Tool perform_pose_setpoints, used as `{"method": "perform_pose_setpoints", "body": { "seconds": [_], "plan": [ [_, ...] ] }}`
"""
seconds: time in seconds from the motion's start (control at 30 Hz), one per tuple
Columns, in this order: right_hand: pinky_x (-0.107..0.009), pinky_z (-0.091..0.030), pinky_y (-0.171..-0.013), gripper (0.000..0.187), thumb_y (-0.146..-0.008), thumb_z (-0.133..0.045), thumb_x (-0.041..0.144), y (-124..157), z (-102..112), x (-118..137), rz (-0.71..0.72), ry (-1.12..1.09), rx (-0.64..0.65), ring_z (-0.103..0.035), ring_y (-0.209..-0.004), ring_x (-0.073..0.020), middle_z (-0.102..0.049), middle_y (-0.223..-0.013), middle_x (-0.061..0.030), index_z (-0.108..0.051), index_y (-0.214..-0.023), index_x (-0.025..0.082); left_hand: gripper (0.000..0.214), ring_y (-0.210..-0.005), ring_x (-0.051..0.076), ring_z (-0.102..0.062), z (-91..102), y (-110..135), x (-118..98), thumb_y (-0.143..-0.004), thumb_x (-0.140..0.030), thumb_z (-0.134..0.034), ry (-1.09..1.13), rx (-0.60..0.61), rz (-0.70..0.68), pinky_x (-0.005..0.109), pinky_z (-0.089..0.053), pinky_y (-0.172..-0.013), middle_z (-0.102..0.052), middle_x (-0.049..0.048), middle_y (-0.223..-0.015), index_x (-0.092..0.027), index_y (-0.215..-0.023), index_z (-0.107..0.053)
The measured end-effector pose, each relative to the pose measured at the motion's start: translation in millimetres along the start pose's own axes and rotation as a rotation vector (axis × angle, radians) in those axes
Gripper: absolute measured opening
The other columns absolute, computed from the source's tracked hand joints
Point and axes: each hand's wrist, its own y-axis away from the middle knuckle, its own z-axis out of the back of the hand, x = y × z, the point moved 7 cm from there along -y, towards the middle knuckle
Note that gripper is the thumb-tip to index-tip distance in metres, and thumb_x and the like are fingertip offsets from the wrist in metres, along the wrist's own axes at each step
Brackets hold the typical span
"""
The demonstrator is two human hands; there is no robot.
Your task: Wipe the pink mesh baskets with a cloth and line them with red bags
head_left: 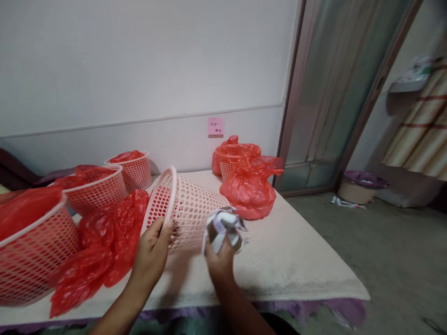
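A pink perforated plastic basket (195,204) lies tilted on its side over the cloth-covered surface, its mouth turned to the left. My left hand (153,246) is closed on its rim, thumb on the outside. At the basket's base end, my right hand (220,265) grips a crumpled white, pale-purple and brown bundle (223,225). Motion blurs the bundle, and I cannot tell whether it is cloth or paper, nor whether it touches the basket. Just left of the basket, a loose red plastic bag (111,232) lies in a heap.
More pink baskets lined with red bags (35,251) stand at the left. A bulging red bag (248,193) sits near the wall, in front of a bagged basket (226,167). A pink note (215,126) is on the wall. A bin (359,188) stands on the floor.
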Motion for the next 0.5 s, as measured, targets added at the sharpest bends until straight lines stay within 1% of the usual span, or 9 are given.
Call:
{"method": "perform_pose_setpoints", "body": {
  "seconds": [0.07, 0.1, 0.13, 0.17, 0.23, 0.33, 0.37, 0.43, 0.5],
  "plan": [
    [-0.042, -0.056, -0.084, 0.045, -0.076, -0.055, 0.025, 27.0, -16.6, 32.8, 0.236, -0.016, 0.183, -0.069, -0.093, -0.0292, -0.072, -0.101, -0.0151, -0.064, -0.12, 0.015, 0.037, -0.06, 0.013, -0.054, -1.8, -3.6, 1.1, -0.086, -0.058, -0.057, 0.038, -0.006, 0.026, 0.024, -0.044, -0.057, -0.055, -0.0046, -0.067, -0.021, -0.08, -0.055],
    [-0.044, -0.055, -0.086, 0.047, -0.074, -0.055, 0.021, 38.7, -24.0, 45.0, 0.325, 0.008, 0.274, -0.069, -0.092, -0.0292, -0.072, -0.099, -0.0134, -0.064, -0.121, 0.018, 0.037, -0.056, 0.013, -0.053, -3.4, -5.5, 2.4, -0.085, -0.058, -0.057, 0.055, 0.001, 0.042, 0.023, -0.044, -0.053, -0.052, -0.0055, -0.064, -0.021, -0.079, -0.054],
    [-0.047, -0.054, -0.088, 0.048, -0.073, -0.056, 0.02, 46.6, -27.8, 53.6, 0.39, 0.032, 0.319, -0.068, -0.092, -0.0297, -0.072, -0.099, -0.0127, -0.064, -0.121, 0.02, 0.038, -0.054, 0.012, -0.052, -5.0, -7.3, 4.1, -0.085, -0.059, -0.057, 0.069, 0.011, 0.057, 0.023, -0.043, -0.051, -0.051, -0.0061, -0.062, -0.021, -0.079, -0.054],
    [-0.05, -0.052, -0.091, 0.049, -0.074, -0.056, 0.019, 49.7, -28.9, 58.0, 0.426, 0.056, 0.325, -0.067, -0.094, -0.0304, -0.071, -0.1, -0.0129, -0.064, -0.122, 0.021, 0.038, -0.052, 0.012, -0.051, -6.3, -8.8, 5.6, -0.084, -0.059, -0.058, 0.081, 0.02, 0.07, 0.022, -0.042, -0.049, -0.05, -0.0063, -0.061, -0.021, -0.079, -0.053],
    [-0.052, -0.051, -0.093, 0.044, -0.078, -0.055, 0.02, 43.5, -25.2, 56.3, 0.431, 0.065, 0.26, -0.066, -0.094, -0.0305, -0.07, -0.103, -0.0141, -0.065, -0.121, 0.022, 0.039, -0.052, 0.012, -0.051, -7.2, -10.9, 7.0, -0.083, -0.059, -0.06, 0.096, 0.029, 0.081, 0.022, -0.043, -0.049, -0.05, -0.0061, -0.06, -0.021, -0.078, -0.054],
    [-0.048, -0.054, -0.087, 0.044, -0.081, -0.052, 0.018, 17.6, -17.2, 33.6, 0.333, 0.037, 0.134, -0.067, -0.094, -0.0293, -0.069, -0.101, -0.0147, -0.063, -0.124, 0.019, 0.041, -0.058, 0.013, -0.054, -3.4, -11.3, 3.5, -0.08, -0.06, -0.063, 0.106, -0.005, 0.069, 0.022, -0.046, -0.053, -0.053, -0.0046, -0.064, -0.02, -0.08, -0.056],
    [-0.046, -0.053, -0.088, 0.047, -0.08, -0.052, 0.018, 7.4, -15.1, 21.4, 0.262, 0.031, 0.101, -0.066, -0.098, -0.0292, -0.069, -0.105, -0.0146, -0.061, -0.126, 0.019, 0.041, -0.061, 0.013, -0.055, -1.3, -10.9, 1.7, -0.079, -0.061, -0.064, 0.105, -0.024, 0.064, 0.022, -0.047, -0.054, -0.055, -0.0038, -0.066, -0.02, -0.081, -0.057],
    [-0.047, -0.051, -0.092, 0.048, -0.079, -0.055, 0.02, -10.0, -9.1, -6.7, 0.055, 0.014, 0.009, -0.065, -0.106, -0.0304, -0.069, -0.112, -0.016, -0.059, -0.127, 0.016, 0.042, -0.063, 0.014, -0.056, 3.3, -10.2, -0.4, -0.078, -0.061, -0.065, 0.107, -0.071, 0.067, 0.022, -0.048, -0.053, -0.057, -0.0027, -0.07, -0.02, -0.084, -0.059],
    [-0.048, -0.052, -0.09, 0.047, -0.081, -0.056, 0.027, -16.6, -5.5, -26.9, -0.121, -0.024, -0.063, -0.066, -0.104, -0.0316, -0.069, -0.111, -0.0185, -0.059, -0.125, 0.012, 0.042, -0.061, 0.014, -0.056, 6.3, -10.6, 0.0, -0.077, -0.061, -0.065, 0.123, -0.11, 0.085, 0.022, -0.048, -0.053, -0.057, -0.0026, -0.07, -0.02, -0.086, -0.061]
  ]
}}
